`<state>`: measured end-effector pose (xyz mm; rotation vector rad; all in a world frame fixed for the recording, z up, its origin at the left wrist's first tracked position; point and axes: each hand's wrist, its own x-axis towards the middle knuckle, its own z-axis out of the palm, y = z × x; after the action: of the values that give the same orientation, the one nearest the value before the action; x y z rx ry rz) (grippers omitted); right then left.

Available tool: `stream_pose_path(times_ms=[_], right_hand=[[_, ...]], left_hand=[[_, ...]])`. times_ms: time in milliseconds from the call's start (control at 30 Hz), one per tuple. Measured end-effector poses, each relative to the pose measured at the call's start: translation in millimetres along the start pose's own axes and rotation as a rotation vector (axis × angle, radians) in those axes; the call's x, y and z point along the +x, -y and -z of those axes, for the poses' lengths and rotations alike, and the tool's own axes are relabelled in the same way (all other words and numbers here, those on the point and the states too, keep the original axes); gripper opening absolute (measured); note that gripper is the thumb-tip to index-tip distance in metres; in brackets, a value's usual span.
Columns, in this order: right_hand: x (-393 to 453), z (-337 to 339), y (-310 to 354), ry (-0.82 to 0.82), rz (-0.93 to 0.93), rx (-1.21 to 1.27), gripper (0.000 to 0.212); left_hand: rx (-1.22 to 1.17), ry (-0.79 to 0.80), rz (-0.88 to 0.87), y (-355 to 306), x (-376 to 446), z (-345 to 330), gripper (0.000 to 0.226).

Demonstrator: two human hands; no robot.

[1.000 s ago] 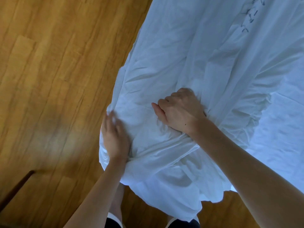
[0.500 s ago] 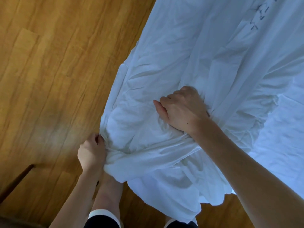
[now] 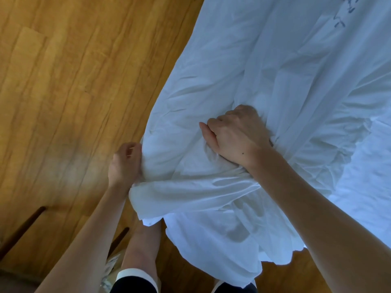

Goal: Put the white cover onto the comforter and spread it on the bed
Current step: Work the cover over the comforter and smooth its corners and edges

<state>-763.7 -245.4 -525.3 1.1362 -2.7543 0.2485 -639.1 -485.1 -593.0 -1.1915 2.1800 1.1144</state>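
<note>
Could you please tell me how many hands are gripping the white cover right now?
2. The left hand grips the white cover at its left edge; the right hand grips bunched fabric mid-cover.

we find no text we can read. the only marks are small dark strokes near the top right of the white cover point(image 3: 275, 81), a pattern or writing too small and cropped to tell.

A home bedroom, by the look of it: warm wooden plank floor point(image 3: 74, 92), a bed point(image 3: 364, 197) spread with white linen at the right, and crumpled white bedding point(image 3: 264, 70) hanging off its edge down toward the floor.
</note>
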Motion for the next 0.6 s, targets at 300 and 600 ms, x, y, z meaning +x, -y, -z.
stream_pose_path(times_ms=[300,600], right_hand=[[2.2,-1.1,-1.5,0.036,-0.004,0.009,0.049],[2.8,0.3,-0.4,0.07,-0.009,0.002,0.048]], left_hand=[[0.401,0.427,0.257,21.9,-13.1,30.2,0.041],[0.221,0.335,0.411,49.9,-57.1,12.3,0.031]])
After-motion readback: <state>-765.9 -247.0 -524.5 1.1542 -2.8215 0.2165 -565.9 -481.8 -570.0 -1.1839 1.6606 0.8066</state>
